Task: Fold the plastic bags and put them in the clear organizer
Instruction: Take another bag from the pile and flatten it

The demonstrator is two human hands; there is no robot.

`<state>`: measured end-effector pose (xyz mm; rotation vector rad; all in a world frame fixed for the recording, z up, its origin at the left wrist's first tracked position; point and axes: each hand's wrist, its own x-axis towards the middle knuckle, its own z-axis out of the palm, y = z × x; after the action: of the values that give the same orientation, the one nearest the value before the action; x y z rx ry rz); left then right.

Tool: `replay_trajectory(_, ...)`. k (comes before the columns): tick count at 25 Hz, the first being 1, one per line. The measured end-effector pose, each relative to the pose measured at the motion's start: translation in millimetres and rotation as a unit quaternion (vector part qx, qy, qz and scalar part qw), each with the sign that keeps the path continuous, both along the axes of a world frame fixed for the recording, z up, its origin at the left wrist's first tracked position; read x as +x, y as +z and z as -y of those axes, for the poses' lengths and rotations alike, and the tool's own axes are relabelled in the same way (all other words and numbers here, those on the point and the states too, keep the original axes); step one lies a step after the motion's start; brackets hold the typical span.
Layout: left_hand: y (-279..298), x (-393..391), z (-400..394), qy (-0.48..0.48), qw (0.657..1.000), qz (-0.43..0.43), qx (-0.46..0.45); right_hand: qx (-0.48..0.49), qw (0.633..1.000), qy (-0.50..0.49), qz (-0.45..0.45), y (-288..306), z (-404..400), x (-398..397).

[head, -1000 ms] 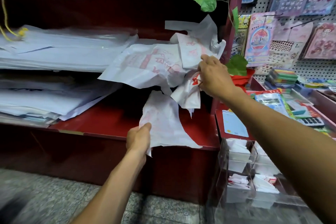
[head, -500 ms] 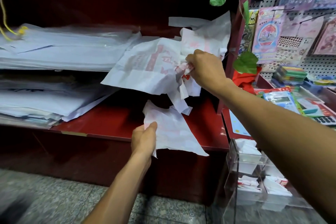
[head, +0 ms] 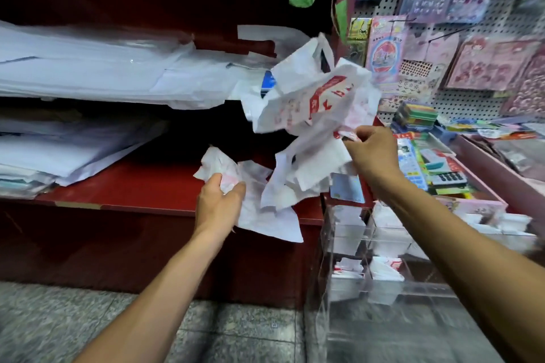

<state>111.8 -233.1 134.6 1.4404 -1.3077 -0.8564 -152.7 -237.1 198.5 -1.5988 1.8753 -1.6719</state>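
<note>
My right hand [head: 373,153] pinches a bunch of crinkled white plastic bags [head: 309,115] with red print, now lifted off the red shelf [head: 141,186], their length running upward and leftward. My left hand [head: 219,200] grips another thin, wrinkled bag [head: 259,209] hanging over the shelf's front edge. The clear organizer [head: 368,259] stands right of the shelf, holding folded bags.

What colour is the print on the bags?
Red on white plastic bags, seen in the head view.

You stand in a small stationery shop, pegboard [head: 483,23] hung with packaged stickers [head: 386,50], calculators [head: 448,178] on display, red shelves [head: 141,188] stacked with paper.
</note>
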Motion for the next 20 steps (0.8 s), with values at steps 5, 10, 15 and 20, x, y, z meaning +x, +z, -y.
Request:
replay_trajectory(5,-1.6,-31.4,-10.5,-0.039,0.999,0.006,0.013,0.039,0.965,-0.239,-0.097,14.5,-35.7,-87.8)
replay_trajectory(10,-4.9,-50.8,-8.5,-0.057,0.998,-0.001,0.017,-0.035,0.936,-0.346,0.051,48.1,-14.7,-145.9)
replay_trajectory(15,-7.0,-56.9,-2.1,-0.058,0.998,-0.020,0.021,0.147,0.975,-0.156,0.054,31.3,16.7,-158.6)
replay_trajectory(20,-8.0,-54.5,4.2,-0.043,0.999,-0.017,0.014,0.183,0.944,-0.247,-0.122,6.5,14.7,-144.0)
